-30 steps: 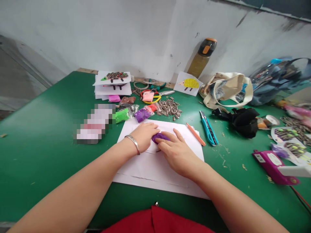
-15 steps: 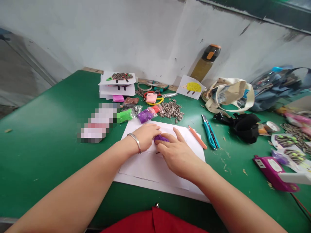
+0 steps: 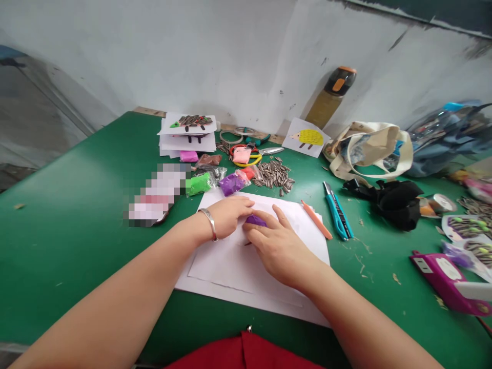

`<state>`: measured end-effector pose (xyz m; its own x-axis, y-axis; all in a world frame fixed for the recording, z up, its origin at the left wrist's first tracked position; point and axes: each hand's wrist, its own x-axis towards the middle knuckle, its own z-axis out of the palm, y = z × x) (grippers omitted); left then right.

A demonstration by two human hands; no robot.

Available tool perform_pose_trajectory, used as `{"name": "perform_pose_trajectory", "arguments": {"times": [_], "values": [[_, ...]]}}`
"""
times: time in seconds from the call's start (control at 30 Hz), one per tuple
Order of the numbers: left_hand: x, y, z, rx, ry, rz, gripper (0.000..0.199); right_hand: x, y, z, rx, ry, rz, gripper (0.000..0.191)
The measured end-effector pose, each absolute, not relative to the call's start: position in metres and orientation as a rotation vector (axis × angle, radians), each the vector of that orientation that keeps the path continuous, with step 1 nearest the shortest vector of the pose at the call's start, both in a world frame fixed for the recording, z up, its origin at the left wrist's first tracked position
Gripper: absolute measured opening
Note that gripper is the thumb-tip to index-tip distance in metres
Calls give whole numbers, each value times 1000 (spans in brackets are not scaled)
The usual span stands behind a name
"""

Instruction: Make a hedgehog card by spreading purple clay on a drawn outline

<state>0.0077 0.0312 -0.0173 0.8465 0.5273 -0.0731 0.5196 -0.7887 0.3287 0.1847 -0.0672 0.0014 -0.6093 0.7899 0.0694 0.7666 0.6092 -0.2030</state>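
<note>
Purple clay (image 3: 255,221) lies on white paper (image 3: 226,271), between my two hands and partly covered by my fingers. My left hand (image 3: 229,214), with a silver bracelet at the wrist, rests on the paper at the clay's left edge, its fingers together; whether it grips anything is hidden. My right hand (image 3: 280,245) presses on the clay from the right with its fingers spread. A short dark line shows on the paper beneath my right hand. An orange pen (image 3: 316,220) lies along the paper's right side.
Bagged clay, green (image 3: 199,184) and purple (image 3: 231,183), lies behind the paper beside sunflower seeds (image 3: 274,174). A teal cutter (image 3: 338,211) and magenta glue gun (image 3: 448,282) are to the right. Seed-covered hedgehog pictures (image 3: 187,124) and scissors (image 3: 271,150) lie at the back.
The view has shifted slightly, so objects at the right appear farther right. Both hands stay at the purple clay, with the fingers of my right hand in slightly changed positions.
</note>
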Motion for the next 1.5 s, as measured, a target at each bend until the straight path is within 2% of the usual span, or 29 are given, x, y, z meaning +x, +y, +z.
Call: {"name": "perform_pose_trajectory", "arguments": {"times": [0.2,0.43,0.83,1.13,1.5], "values": [[10,28,-14,2680,795,32,50,183,-66,-1,-1288,-2700,206,24],[11,29,-16,2729,832,-5,51,200,-67,2,-1289,-2553,377,27],[8,30,-19,2712,806,10,54,194,-68,-2,-1204,-2655,282,27],[11,29,-20,2732,760,125,42,194,-68,-2,-1206,-2657,207,26],[11,28,-18,2748,792,44,41,195,-66,-3,-1211,-2665,251,26]]}}
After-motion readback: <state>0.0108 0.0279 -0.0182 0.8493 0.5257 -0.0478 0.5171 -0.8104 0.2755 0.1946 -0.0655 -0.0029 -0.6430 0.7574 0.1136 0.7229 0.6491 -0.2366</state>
